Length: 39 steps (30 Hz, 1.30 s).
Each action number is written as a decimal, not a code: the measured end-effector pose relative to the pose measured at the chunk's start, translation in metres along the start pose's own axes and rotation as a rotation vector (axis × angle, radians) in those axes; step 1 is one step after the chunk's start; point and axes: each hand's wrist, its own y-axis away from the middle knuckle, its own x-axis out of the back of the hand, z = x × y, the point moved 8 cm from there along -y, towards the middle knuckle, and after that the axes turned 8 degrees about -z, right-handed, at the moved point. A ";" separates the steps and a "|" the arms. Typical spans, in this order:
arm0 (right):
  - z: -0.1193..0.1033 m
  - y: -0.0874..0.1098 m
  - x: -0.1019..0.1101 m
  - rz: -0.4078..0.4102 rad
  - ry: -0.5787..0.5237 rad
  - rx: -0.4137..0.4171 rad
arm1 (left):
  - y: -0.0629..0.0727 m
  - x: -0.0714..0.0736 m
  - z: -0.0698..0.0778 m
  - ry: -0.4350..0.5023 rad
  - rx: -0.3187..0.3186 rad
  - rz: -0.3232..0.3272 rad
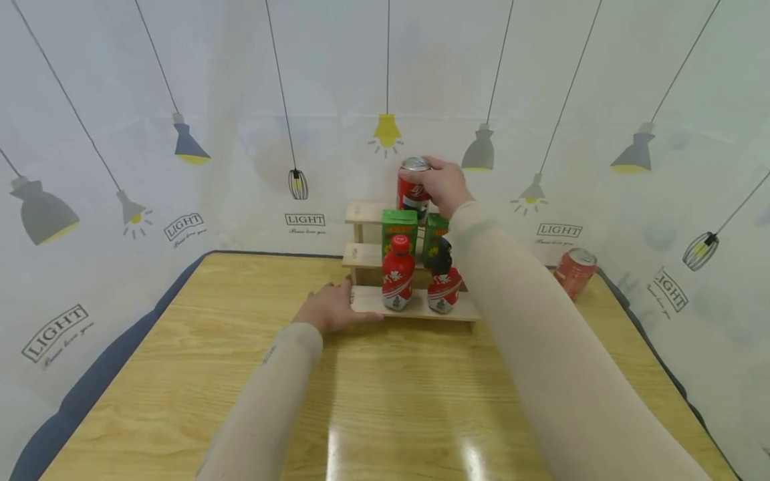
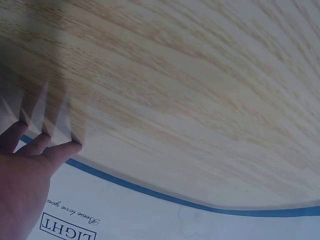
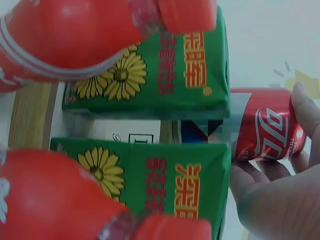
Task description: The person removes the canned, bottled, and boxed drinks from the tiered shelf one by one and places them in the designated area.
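At the back of a three-tier wooden rack (image 1: 367,255), my right hand (image 1: 446,186) grips a red cola can (image 1: 414,190) near its top. The can is upright at the top tier; a carton hides its base in the head view. My left hand (image 1: 327,307) touches the rack's lower left corner, thumb stretched along the front edge, its other fingers (image 2: 65,150) extended. Two green drink cartons (image 3: 190,75) stand side by side on the middle tier. Two red bottles (image 1: 397,284) occupy the bottom tier, the right one partly covered by a dark object at my right wrist.
Another red can (image 1: 575,274) stands on the table to the right of the rack, near the back edge. Behind the wooden table (image 1: 240,300) hangs a white backdrop (image 1: 337,80) printed with lamps. My right forearm (image 1: 529,321) crosses in front of the rack's right side.
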 end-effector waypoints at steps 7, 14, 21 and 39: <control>0.003 0.002 0.011 -0.023 0.037 -0.020 | 0.001 0.000 0.001 -0.005 -0.005 0.008; 0.005 0.007 0.021 -0.059 -0.007 -0.023 | 0.001 0.000 0.002 -0.017 -0.001 0.007; 0.009 0.013 0.034 -0.059 -0.101 -0.052 | 0.000 -0.001 0.002 -0.020 -0.006 0.013; 0.018 0.033 0.080 0.034 -0.060 -0.062 | -0.003 -0.004 -0.010 -0.017 0.011 0.028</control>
